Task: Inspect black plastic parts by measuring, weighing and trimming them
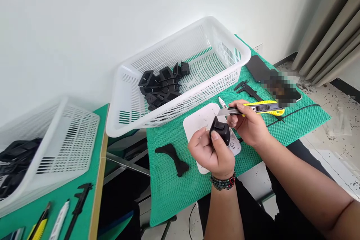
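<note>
Between the thumb and fingers of my left hand is a small black plastic part, box-shaped with a raised flange. My right hand grips a yellow utility knife. Its blade is out and points left, just above the top edge of the part; whether they touch I cannot tell. Beneath both hands lies a white tray-like device with printed marks on its near right corner. A curved black piece rests on the green mat to the left.
Behind my hands stands a white basket with several black parts. A marker, black calipers and a partly blurred phone-like object lie on the right. Another basket, calipers and a marker occupy the left table.
</note>
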Demonstrator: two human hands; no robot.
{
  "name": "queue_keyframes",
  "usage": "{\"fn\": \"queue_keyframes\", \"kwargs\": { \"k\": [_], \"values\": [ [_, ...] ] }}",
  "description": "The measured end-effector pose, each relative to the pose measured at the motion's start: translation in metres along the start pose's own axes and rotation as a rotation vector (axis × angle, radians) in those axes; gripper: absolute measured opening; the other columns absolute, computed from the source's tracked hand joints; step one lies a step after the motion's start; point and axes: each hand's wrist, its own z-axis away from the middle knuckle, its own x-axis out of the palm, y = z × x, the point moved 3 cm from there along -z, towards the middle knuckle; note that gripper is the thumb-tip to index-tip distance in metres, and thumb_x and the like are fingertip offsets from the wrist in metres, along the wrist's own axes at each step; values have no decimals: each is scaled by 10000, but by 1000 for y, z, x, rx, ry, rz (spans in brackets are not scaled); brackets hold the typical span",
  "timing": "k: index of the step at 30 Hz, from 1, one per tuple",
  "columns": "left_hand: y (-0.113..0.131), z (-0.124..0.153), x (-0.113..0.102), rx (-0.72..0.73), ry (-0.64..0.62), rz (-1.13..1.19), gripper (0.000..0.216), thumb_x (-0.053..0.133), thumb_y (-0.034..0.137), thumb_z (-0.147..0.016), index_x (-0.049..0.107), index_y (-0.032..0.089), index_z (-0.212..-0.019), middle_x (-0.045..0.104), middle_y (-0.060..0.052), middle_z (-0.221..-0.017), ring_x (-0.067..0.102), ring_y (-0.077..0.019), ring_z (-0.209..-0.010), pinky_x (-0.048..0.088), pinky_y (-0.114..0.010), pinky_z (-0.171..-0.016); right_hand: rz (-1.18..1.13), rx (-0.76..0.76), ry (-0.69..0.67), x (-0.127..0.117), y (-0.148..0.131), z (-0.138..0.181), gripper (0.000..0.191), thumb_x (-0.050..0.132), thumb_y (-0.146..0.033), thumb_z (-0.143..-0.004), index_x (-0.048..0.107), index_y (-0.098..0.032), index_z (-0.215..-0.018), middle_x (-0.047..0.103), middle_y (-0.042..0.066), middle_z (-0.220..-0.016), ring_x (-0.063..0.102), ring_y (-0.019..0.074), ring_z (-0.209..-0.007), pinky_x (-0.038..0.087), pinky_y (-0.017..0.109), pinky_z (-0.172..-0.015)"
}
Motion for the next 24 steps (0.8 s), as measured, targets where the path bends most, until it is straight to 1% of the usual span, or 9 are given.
{"fn": "queue_keyframes", "kwargs": {
  "k": [3, 7, 10, 15, 18, 21, 24],
  "values": [
    [-2, 1, 3, -58, -75, 29, 180, 549, 190, -1002, 527, 171, -1180, 595, 44, -719, 590, -91, -567, 496, -225, -595, 42, -20, -17, 1, -1, 2, 216, 788, -438, -753, 747, -232, -801, 591, -29, -585, 518, 124, -565, 417, 252, -547],
    [-4, 2, 3, -88, -79, 30, 204, 546, 216, -1009, 506, 170, -1204, 650, -8, -821, 664, -120, -656, 552, -258, -644, 140, -31, -30, 3, -2, 6, 223, 818, -446, -732, 742, -241, -776, 646, -16, -731, 540, 123, -619, 461, 263, -588],
    [-4, 3, 2, -85, -72, 21, 220, 557, 222, -1004, 506, 169, -1212, 657, -31, -882, 691, -133, -710, 581, -278, -678, 176, -17, -50, 4, -1, 7, 228, 819, -456, -734, 736, -248, -782, 662, -12, -768, 541, 128, -635, 464, 268, -596],
    [-3, 3, 3, -46, -62, 0, 212, 555, 218, -1002, 512, 167, -1204, 671, -62, -963, 719, -147, -772, 609, -297, -719, 138, -3, -40, 2, 1, 6, 209, 824, -437, -729, 745, -248, -769, 674, -14, -773, 533, 121, -626, 449, 259, -588],
    [-2, 3, 4, -45, -65, 0, 216, 552, 210, -1001, 509, 166, -1208, 684, -71, -969, 731, -157, -777, 613, -299, -707, 67, 13, -43, 1, 1, 5, 225, 823, -456, -728, 753, -247, -773, 642, -20, -716, 522, 120, -615, 439, 254, -582],
    [-3, 4, 4, -53, -79, 23, 223, 559, 194, -996, 512, 166, -1213, 687, -56, -928, 728, -153, -752, 603, -286, -687, 42, 26, -44, 0, 1, 4, 269, 832, -492, -723, 754, -241, -784, 605, -25, -670, 511, 118, -609, 423, 247, -575],
    [-4, 5, 4, -57, -115, 40, 232, 564, 196, -995, 513, 167, -1219, 675, -28, -849, 705, -144, -705, 597, -288, -679, 96, 16, -27, 0, 1, 4, 298, 832, -511, -726, 741, -234, -788, 611, -21, -688, 498, 117, -608, 417, 250, -570]
  ]
}}
